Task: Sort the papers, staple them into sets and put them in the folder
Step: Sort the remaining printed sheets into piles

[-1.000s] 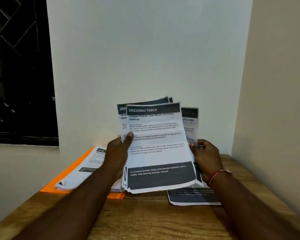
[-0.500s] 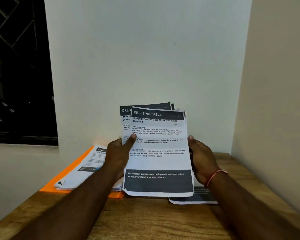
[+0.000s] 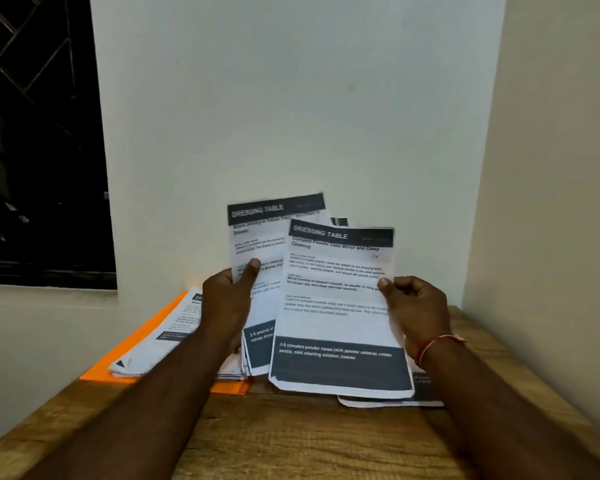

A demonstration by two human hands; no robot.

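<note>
My left hand [image 3: 227, 301] grips a stack of printed papers [image 3: 257, 237] upright above the table, thumb on the front sheet. My right hand [image 3: 414, 306] pinches the right edge of one front sheet [image 3: 336, 306] headed "DRESSING TABLE", held apart to the right of the stack. An orange folder [image 3: 136, 348] lies flat on the table at the left, with a pile of papers [image 3: 167, 334] on top of it. Another sheet [image 3: 420, 396] lies on the table under my right hand. No stapler is in view.
The wooden table [image 3: 291, 438] sits in a corner, with a white wall behind and a cream wall [image 3: 551, 202] close on the right. A dark window [image 3: 39, 140] is at the left.
The front sheet has slid to the right and down off the stack in my right hand. My left hand has lifted the remaining stack slightly, showing the sheet behind.
</note>
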